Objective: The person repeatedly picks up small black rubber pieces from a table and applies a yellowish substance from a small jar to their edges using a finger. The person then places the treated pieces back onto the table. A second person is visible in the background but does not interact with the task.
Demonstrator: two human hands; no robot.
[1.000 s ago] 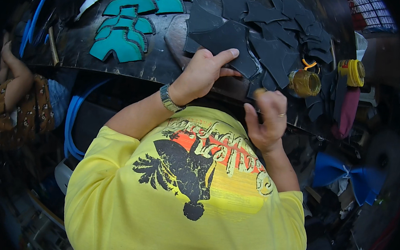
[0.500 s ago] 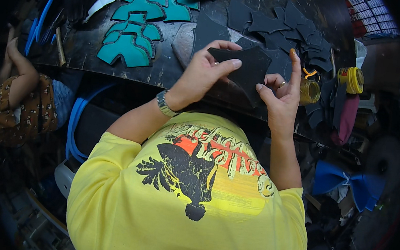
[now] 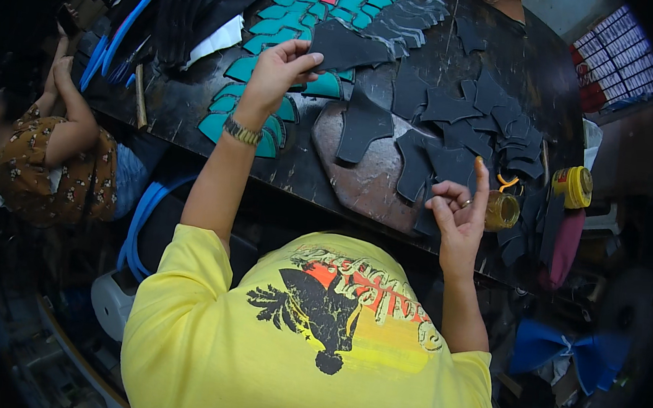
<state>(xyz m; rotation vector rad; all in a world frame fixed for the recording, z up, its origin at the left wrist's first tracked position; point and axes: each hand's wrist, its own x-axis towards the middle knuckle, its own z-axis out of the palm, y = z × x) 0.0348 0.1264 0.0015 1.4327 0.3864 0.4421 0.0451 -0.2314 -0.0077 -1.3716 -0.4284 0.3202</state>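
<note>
1. the left hand (image 3: 280, 66) has swung out from the slab (image 3: 375, 173) to the far row, pinching a dark piece (image 3: 350, 47) over the teal pieces (image 3: 254, 106);
2. the right hand (image 3: 460, 214) has let go; half open, forefinger up, beside the jar (image 3: 502, 210);
3. the piece seems on its way to being laid down.

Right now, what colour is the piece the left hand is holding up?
Dark grey, nearly black. The piece pinched in the left hand shows best in the head view.
</note>
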